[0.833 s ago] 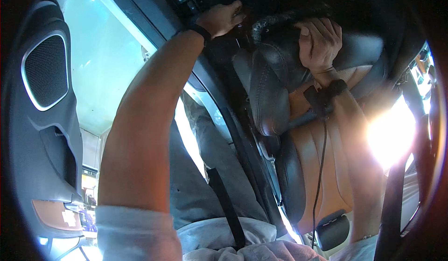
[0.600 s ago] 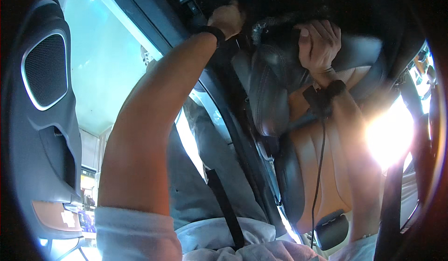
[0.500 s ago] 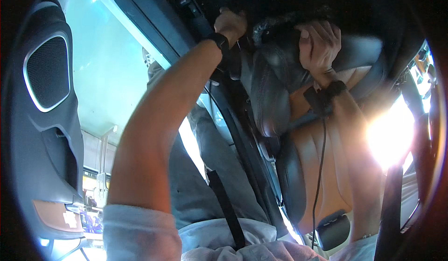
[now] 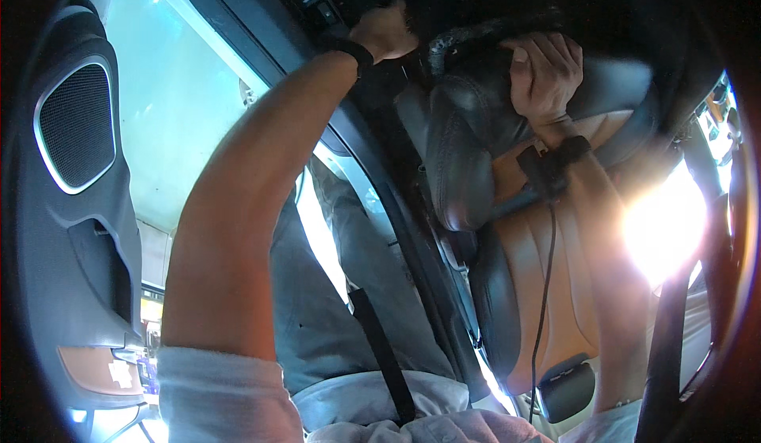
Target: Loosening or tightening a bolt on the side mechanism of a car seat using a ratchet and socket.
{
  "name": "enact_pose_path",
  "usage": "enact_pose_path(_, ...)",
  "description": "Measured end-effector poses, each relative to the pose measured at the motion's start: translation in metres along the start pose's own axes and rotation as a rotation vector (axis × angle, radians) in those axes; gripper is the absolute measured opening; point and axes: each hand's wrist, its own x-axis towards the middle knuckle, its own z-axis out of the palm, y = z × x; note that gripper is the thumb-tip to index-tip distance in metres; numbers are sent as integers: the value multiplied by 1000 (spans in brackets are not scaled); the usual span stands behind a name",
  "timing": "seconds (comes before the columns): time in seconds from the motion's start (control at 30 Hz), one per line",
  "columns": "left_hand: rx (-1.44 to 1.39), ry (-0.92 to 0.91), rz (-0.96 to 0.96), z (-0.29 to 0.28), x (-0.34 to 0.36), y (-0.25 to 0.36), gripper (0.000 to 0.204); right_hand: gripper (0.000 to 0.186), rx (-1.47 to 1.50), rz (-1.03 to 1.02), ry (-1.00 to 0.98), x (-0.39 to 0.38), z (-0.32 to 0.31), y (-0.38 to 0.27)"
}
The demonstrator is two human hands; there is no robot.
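Observation:
My left hand point(image 4: 384, 32) reaches to the dark far edge of the footwell, beside the door sill, its fingers curled. What they hold, if anything, is lost in the shadow. My right hand point(image 4: 547, 77) lies at the far edge of a black and tan leather car seat point(image 4: 464, 154), its fingers bent over the edge and gripping it. A black band point(image 4: 353, 53) circles my left wrist. On my right wrist sits a black band with a small box point(image 4: 541, 172), from which a thin cable point(image 4: 544, 300) runs down across the seat.
An open car door with a speaker grille point(image 4: 79, 126) stands at the left. The dark sill point(image 4: 388, 181) runs between my legs and the seat. A black strap point(image 4: 384, 356) hangs over my trousers. Bright light glares at the right. A small switch point(image 4: 323, 9) sits near my left hand.
My left hand has shifted slightly and turned at the wrist, and its forearm has swung left. My right hand has stayed in place on the seat edge.

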Motion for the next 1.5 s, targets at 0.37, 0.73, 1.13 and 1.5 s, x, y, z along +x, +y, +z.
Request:
enact_pose_path(0.37,-249,26,-46,19,7,17,52,18,-48,3,-40,-5,-13,10)
enact_pose_path(0.73,-223,-24,-94,18,34,20,44,21,-50,-21,-11,2,-19,13)
enact_pose_path(1.13,-311,-180,-95,-3,19,3,43,14,-63,-13,-16,-4,-13,11)
enact_pose_path(1.5,178,-257,542,-30,32,4,49,31,-82,33,-92,1,-21,4)
